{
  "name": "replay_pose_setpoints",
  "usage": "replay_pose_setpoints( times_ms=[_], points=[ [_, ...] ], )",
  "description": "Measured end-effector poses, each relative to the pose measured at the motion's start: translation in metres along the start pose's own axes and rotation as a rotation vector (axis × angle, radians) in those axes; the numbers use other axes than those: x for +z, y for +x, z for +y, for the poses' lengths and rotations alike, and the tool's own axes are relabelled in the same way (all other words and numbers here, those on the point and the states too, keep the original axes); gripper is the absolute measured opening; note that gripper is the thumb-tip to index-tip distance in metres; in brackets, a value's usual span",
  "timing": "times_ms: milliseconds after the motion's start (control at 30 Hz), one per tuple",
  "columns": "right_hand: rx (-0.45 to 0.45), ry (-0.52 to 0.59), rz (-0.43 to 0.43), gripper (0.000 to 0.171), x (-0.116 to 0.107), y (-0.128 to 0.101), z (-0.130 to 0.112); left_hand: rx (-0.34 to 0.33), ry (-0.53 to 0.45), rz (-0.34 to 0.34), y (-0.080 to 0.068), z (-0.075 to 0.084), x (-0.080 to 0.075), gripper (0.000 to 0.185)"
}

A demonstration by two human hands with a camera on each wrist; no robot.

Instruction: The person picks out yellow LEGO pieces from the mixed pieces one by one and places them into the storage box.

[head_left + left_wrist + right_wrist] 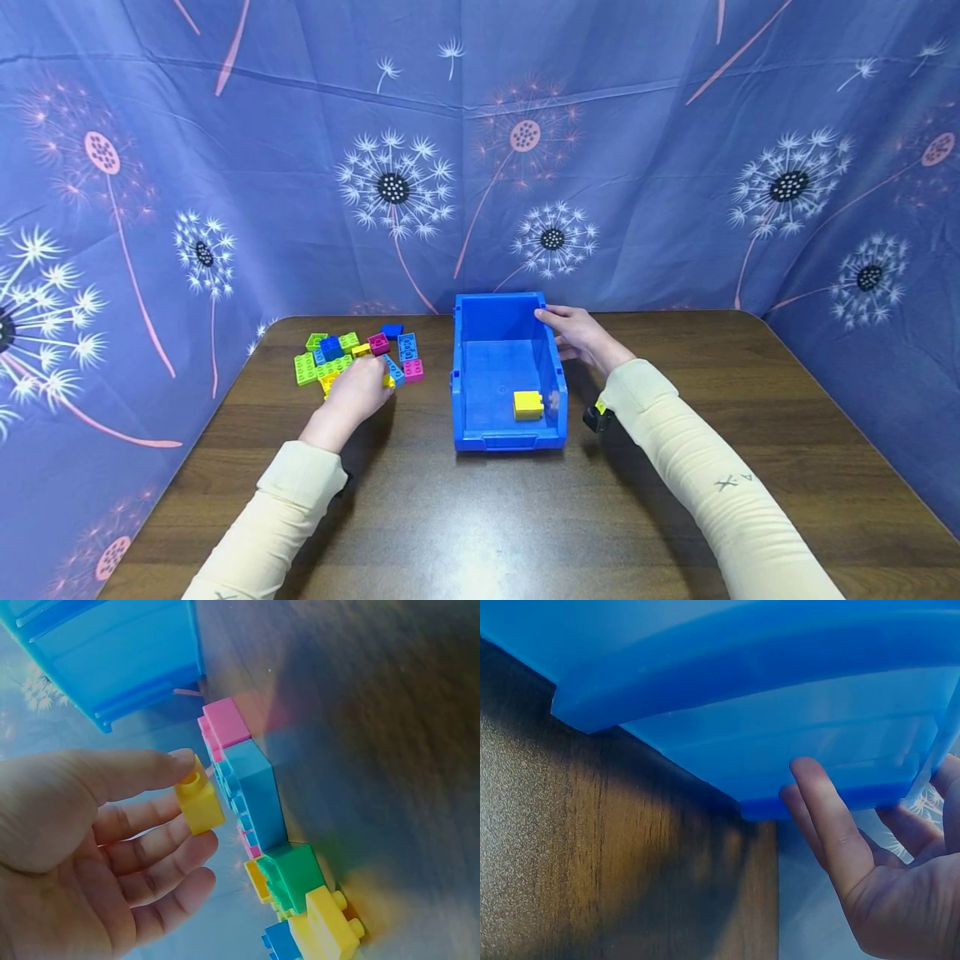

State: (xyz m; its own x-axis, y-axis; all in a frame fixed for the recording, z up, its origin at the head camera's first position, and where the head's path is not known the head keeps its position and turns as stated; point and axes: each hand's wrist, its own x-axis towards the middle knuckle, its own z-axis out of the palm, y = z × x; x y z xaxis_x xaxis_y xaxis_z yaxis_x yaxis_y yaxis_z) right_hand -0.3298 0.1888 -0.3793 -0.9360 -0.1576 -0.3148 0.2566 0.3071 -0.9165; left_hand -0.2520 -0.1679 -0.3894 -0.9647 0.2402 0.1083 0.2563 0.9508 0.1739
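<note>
My left hand (360, 390) pinches a small yellow toy brick (200, 804) between thumb and fingers, just above a cluster of toy bricks on the table. Right beside it in the left wrist view stand a light blue brick (259, 796), a pink brick (226, 721) and a green brick (296, 877). My right hand (585, 335) holds the right rim of a blue plastic bin (501, 317), thumb over the edge and fingers along the outer wall. A yellow brick (527, 406) lies inside the bin near its low front.
Lime green bricks (305, 368), a dark blue brick (331, 347) and a magenta brick (378, 342) lie at the back left of the wooden table (480, 525). A patterned blue cloth (480, 167) hangs behind the table.
</note>
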Motion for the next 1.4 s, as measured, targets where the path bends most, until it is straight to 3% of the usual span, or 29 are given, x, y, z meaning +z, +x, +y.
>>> replay_pose_setpoints(
  times_ms=[633, 1067, 1400],
  points=[
    [-0.012, -0.003, 0.003, 0.069, 0.000, 0.001, 0.001, 0.004, -0.033, 0.101, 0.001, 0.008, -0.006, 0.034],
    [-0.007, -0.014, 0.008, 0.070, 0.000, 0.000, 0.002, 0.035, -0.047, 0.187, -0.001, 0.020, -0.014, 0.035],
    [-0.004, -0.012, 0.007, 0.069, 0.000, 0.002, 0.003, 0.061, -0.063, 0.214, -0.004, 0.026, -0.021, 0.032]
  ],
)
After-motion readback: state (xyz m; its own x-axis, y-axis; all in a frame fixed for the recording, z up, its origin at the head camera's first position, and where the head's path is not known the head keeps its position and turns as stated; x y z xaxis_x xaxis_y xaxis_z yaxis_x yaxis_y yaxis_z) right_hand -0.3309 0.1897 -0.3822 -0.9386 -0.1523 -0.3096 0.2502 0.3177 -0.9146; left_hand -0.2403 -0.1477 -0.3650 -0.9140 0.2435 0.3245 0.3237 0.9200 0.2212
